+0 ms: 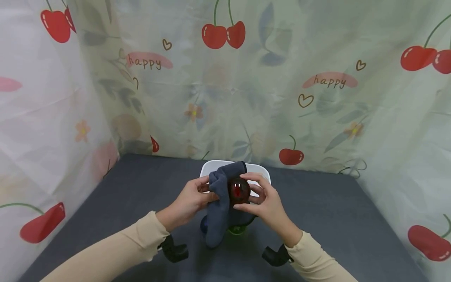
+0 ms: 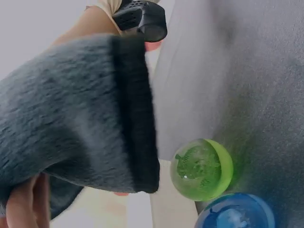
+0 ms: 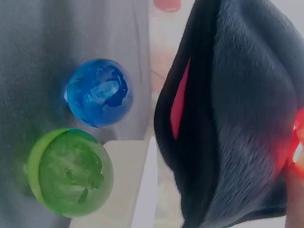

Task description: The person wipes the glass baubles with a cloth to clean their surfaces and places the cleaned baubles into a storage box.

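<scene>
My left hand (image 1: 192, 197) grips a dark grey-blue cloth (image 1: 219, 196) with black edging, which hangs down in folds. Thumb and fingers of my right hand (image 1: 269, 201) pinch a see-through red ball (image 1: 239, 190) against the cloth's right side. Both are held up in front of a white container. Below the cloth, a clear-and-green ball (image 2: 197, 171) and a blue ball (image 3: 99, 92) sit on the table beside each other; in the head view the cloth hides much of both. Only a glowing edge of the red ball shows in the right wrist view.
Behind the hands stands the white container (image 1: 258, 169), partly covered by the cloth. The dark grey table (image 1: 310, 219) stretches to both sides. A printed curtain (image 1: 225, 98) closes off the back and sides. Black wrist mounts (image 1: 176, 252) hang under both forearms.
</scene>
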Demonstrator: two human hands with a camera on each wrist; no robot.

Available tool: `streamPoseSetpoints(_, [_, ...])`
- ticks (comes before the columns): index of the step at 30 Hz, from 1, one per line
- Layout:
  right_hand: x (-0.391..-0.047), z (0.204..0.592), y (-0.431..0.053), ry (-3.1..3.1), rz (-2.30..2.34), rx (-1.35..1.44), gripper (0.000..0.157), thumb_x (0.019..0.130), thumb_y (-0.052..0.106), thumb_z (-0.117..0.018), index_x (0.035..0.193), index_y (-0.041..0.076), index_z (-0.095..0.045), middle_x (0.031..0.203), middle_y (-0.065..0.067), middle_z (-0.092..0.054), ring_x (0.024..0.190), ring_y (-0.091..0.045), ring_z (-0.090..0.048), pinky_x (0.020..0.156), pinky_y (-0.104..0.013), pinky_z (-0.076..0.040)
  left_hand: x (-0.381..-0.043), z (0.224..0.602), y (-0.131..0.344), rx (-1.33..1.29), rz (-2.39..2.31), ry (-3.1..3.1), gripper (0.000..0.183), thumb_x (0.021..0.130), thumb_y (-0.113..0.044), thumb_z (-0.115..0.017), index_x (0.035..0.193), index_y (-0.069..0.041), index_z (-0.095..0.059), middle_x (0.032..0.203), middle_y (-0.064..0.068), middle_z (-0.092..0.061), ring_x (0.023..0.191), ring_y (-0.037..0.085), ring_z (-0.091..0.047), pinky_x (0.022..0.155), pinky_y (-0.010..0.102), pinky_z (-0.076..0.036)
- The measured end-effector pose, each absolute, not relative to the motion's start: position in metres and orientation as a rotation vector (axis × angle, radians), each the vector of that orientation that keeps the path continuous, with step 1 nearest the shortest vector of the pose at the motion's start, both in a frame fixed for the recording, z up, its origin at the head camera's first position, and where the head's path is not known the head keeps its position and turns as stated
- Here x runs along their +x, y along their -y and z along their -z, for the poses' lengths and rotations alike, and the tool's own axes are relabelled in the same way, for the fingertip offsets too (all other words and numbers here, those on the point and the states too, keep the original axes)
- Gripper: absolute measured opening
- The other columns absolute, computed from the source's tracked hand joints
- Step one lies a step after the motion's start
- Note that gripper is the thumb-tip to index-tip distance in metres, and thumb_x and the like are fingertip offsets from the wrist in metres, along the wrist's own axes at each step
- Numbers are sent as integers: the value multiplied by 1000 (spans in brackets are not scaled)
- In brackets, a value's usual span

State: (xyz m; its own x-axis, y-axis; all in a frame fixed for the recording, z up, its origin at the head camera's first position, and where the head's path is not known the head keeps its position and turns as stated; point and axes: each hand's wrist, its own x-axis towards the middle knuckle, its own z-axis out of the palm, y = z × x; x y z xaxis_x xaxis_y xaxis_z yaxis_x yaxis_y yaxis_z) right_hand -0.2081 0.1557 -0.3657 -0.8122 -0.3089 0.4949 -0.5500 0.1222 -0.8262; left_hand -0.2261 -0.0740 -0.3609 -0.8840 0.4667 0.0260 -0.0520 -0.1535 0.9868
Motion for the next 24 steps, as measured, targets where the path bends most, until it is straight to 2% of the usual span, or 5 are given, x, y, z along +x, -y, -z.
streamPoseSetpoints(3, [-210,367,-154,2214,-1545,895,69,67,-1,-85,129,7,-56,123,-8,-55,109,-15,-62,91,-31,-53,-226,361,72,477,-2091,-1777,57,86,-1,-65,140,0,-46,122,13,-62,100,15,-65,82,36,-56])
streamPoseSetpoints(8, [-208,368,-154,2274,-1111,896,72,63,5,-90,127,11,-60,111,-3,-59,100,-18,-65,83,-26,-56,-226,365,71,502,-2072,-1850,51,84,-3,-70,132,2,-53,114,11,-65,97,17,-67,81,37,-57])
streamPoseSetpoints(12, [-208,369,-157,2317,-1300,869,70,63,6,-90,126,14,-61,113,-4,-59,98,-16,-66,82,-25,-56,-227,367,73,501,-2078,-1849,49,87,-3,-68,133,4,-52,118,15,-66,95,15,-68,80,35,-57])
streamPoseSetpoints(16, [-208,367,-157,2324,-1673,775,69,66,2,-87,128,14,-59,119,-8,-57,99,-16,-66,84,-28,-56,-228,368,73,494,-2081,-1764,55,89,-7,-67,139,1,-47,123,15,-63,99,15,-67,82,36,-57])
streamPoseSetpoints(24, [-205,365,-152,2339,-1772,659,64,69,4,-85,127,12,-58,119,-11,-57,94,-17,-66,82,-28,-56,-226,366,70,499,-2102,-1758,52,85,-8,-72,133,-1,-52,113,9,-65,97,17,-67,82,37,-57])
